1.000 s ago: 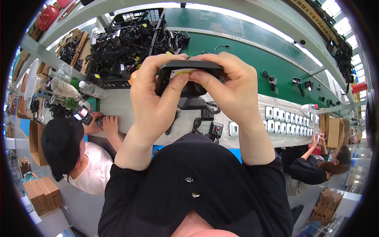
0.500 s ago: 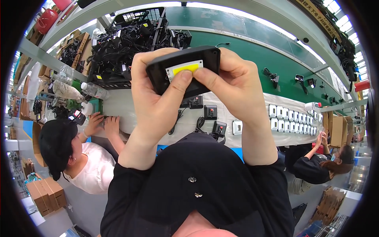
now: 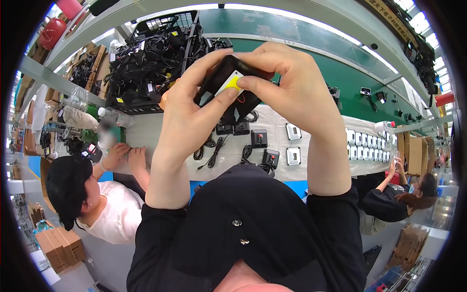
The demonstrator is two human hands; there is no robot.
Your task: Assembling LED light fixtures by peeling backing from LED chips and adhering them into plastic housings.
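Observation:
Above the table, both hands hold a black square lamp housing point(image 3: 250, 103), tilted with its open side toward me. Inside it lies a white plate with a yellow LED panel point(image 3: 231, 83), and a short red wire shows beside it. My left hand point(image 3: 192, 109) grips the housing's left side, its thumb pressed at the panel's lower edge. My right hand point(image 3: 292, 80) wraps the upper right side, its thumb tip on the panel's right end. The fingers behind the housing are partly hidden. Below it lie black boxes with red buttons point(image 3: 259, 138) and black cables point(image 3: 214, 155).
A black crate point(image 3: 138, 104) heaped with cabled black parts stands back left. White square frames point(image 3: 293, 155) lie right of the boxes, with rows of similar frames point(image 3: 369, 154) farther right. A co-worker point(image 3: 112, 204) sits left, another point(image 3: 389, 202) right. A plastic bottle point(image 3: 116, 117) lies near the crate.
The housing has turned and tilted, its right side dropping, and the red wire now shows. My right hand has shifted, uncovering another white frame. Both thumbs stay on the panel.

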